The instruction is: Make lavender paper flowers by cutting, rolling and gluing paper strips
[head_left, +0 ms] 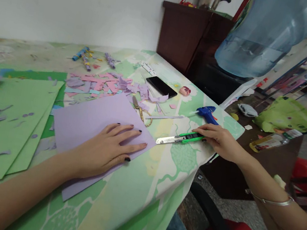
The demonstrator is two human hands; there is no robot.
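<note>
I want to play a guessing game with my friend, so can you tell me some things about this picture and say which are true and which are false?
1. The right hand has the knife in its grip. True.
2. The knife's blade is hidden inside the handle. False: the blade sticks out.
3. The left hand lies on the purple paper. True.
4. The scissors are in the left hand. False: they lie beyond its fingertips, and no hand holds them.
5. A black phone lies on the tablecloth. True.
6. All the little paper scraps are yellow. False: many are pink or purple.
</note>
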